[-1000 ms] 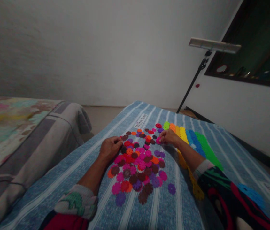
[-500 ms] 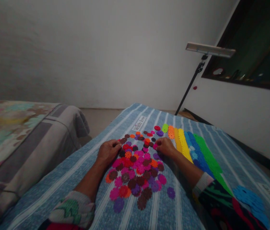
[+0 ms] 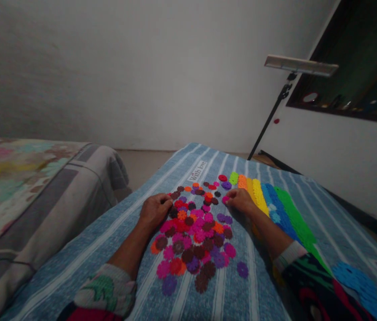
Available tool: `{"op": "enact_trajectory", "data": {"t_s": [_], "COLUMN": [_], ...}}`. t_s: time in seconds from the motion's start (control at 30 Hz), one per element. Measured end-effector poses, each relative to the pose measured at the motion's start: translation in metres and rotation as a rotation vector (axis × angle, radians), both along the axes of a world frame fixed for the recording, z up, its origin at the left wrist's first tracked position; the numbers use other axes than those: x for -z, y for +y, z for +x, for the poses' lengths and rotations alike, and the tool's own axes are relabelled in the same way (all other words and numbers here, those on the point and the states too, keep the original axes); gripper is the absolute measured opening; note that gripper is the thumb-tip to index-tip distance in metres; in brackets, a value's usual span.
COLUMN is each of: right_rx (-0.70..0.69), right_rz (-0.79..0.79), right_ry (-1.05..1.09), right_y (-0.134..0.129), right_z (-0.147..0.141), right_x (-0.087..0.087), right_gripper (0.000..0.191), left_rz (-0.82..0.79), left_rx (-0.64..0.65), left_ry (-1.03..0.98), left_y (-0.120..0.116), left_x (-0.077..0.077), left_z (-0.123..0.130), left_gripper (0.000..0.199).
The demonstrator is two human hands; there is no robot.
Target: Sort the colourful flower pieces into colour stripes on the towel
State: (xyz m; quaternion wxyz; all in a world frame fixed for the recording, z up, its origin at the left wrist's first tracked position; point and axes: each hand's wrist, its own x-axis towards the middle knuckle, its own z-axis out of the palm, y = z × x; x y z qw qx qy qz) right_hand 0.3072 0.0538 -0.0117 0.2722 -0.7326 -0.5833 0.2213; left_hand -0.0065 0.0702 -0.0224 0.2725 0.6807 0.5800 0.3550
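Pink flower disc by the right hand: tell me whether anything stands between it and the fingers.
Nothing visible does. The fingers of the right hand lie right against the pink disc, at the edge of the pile of plastic flower discs on the striped blue cloth.
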Motion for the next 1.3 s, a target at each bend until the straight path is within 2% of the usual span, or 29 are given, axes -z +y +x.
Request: {"op": "enact_trajectory", "data": {"t_s": [0.2,0.43,0.57,0.73,0.9,1.07,1.3], "right_rx": [0.026,-0.033,-0.058,-0.081,-0.042,-0.005,-0.02], "right_rz": [-0.08,-0.18,-0.205,-0.19,-0.171,-0.173,-0.122], "right_ry": [0.048,0.115,0.047,-0.139,-0.277,-0.308,-0.284], "right_y": [0.001,-0.005,-0.005,-0.003,-0.001,-0.005,-0.008], "right_z": [0.008,0.004,0.003,0.006,0.012,0.017,0.011], "right_x": [0.002,0.002,0.0,-0.006,-0.013,-0.014,-0.014], "right_gripper": [0.009,0.015,0.018,0.016,0.009,0.02,0.012], "left_rz": [-0.006,0.003,0.0,0.005,0.014,0.003,0.008], "left_rx": [-0.002,-0.004,-0.008,0.001,-0.003,-0.013,-0.008], "left_ry": [0.014,0.009,0.01,0.019,0.001,-0.003,0.001], "left_y": [-0.003,-0.004,-0.004,-0.003,-0.002,-0.002,-0.002], "left_x": [-0.004,-0.006,-0.007,-0.006,-0.004,-0.003,-0.004], "left_z": [0.001,0.002,0.002,0.001,0.001,0.001,0.001], "left_gripper": [0.027,0.026,0.026,0.026,0.025,0.024,0.023]}}
